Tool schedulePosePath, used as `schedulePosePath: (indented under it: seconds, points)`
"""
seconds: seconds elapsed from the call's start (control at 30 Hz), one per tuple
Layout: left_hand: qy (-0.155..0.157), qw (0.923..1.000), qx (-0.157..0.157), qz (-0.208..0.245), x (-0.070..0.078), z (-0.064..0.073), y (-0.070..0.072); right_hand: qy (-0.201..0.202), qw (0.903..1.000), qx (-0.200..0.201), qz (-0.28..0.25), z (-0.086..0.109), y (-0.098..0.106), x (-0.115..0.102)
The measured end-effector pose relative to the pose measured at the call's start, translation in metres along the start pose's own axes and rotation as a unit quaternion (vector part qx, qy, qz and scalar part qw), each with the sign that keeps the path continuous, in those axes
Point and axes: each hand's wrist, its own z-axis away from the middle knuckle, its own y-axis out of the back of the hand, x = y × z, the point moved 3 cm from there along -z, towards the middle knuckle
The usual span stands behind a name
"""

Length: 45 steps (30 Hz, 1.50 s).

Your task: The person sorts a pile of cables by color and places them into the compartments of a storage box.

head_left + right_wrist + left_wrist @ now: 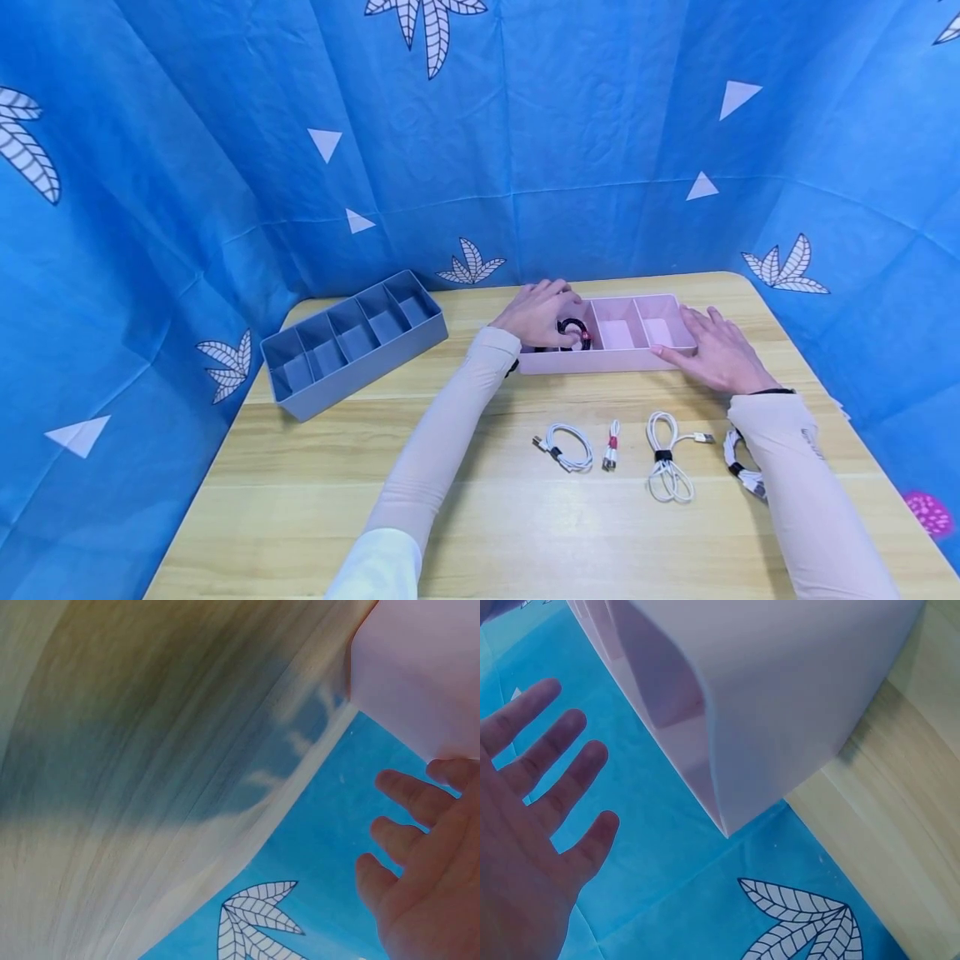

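Observation:
In the head view, a pink compartment box (618,335) stands at the back of the table. The left hand (536,315) is over its left end, thumb near a coiled black cable (575,333) that has a red tie and lies in a compartment. In the left wrist view, the left fingers (562,769) are spread and fairly straight beside the pink box (795,705). At the box's right end is the right hand (718,350), its thumb by the front rim. The right wrist view shows its fingers (409,796) loosely extended near the box wall.
A grey-blue compartment box (352,342) stands at the left. In front of the pink box lie a coiled white cable (572,447), a short white cable (612,444), a looped white cable (670,458) and another white cable (738,467) partly behind the right forearm.

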Motion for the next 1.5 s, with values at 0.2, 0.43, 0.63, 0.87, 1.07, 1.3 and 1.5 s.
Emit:
schedulePosePath:
  seconds: [0.2,0.43,0.63,0.87,1.07,1.3,1.5]
  points:
    - [-0.004,0.9998,0.009,-0.015,-0.008,0.004,0.002,-0.001,1.0,0.001,0.003,0.0,0.001,0.0]
    - [0.012,0.9998,0.016,-0.008,-0.015,0.014,0.005,-0.002,1.0,-0.004,0.002,-0.001,0.001,0.001]
    - [0.018,0.9994,0.027,0.004,-0.021,0.026,0.009,-0.001,1.0,-0.003,0.004,-0.001,0.003,-0.001]
    - [0.022,0.9991,0.036,0.004,-0.026,0.039,0.011,0.001,1.0,-0.002,0.006,0.0,0.003,-0.001]
    - [0.011,0.9984,0.055,0.007,-0.028,0.047,0.015,0.004,0.9999,0.001,0.009,-0.001,0.003,-0.001]
    - [0.013,0.997,0.074,0.019,-0.031,0.06,0.016,0.0,0.9999,-0.013,0.007,-0.001,0.004,-0.002]
    - [0.044,0.9947,0.084,0.039,-0.038,0.079,0.017,0.011,0.9999,-0.009,-0.001,0.003,0.013,-0.008]
